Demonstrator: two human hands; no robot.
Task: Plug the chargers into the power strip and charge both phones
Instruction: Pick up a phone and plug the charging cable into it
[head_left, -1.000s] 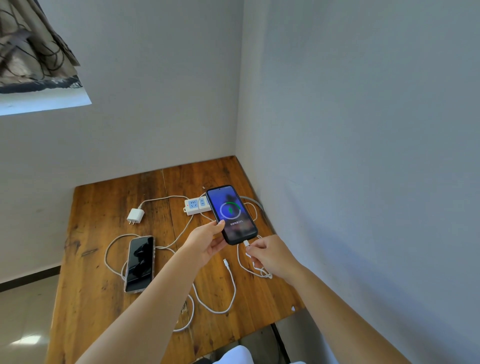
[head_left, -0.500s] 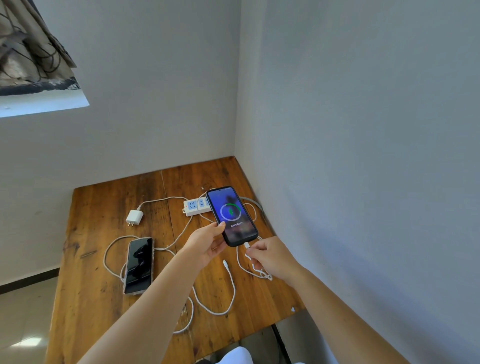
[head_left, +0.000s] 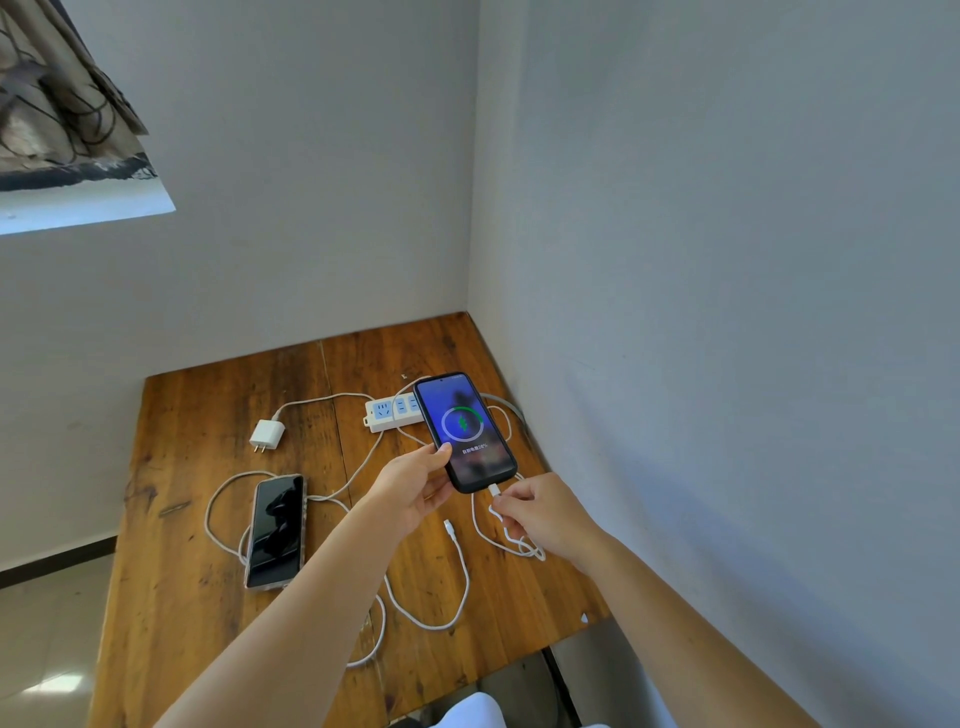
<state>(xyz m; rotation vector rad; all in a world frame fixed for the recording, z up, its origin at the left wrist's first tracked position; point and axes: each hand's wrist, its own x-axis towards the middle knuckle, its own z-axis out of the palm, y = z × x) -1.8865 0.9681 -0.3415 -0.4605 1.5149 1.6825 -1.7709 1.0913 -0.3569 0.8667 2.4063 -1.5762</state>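
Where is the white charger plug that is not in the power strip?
The white charger plug lies on the wooden table, left of the power strip and beyond the dark phone.

Wooden table (head_left: 197, 519) in grey-walled corner (head_left: 470, 208)

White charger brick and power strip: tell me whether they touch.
Apart. The head view shows the white charger brick lying prongs out on the table, with bare wood between it and the power strip.
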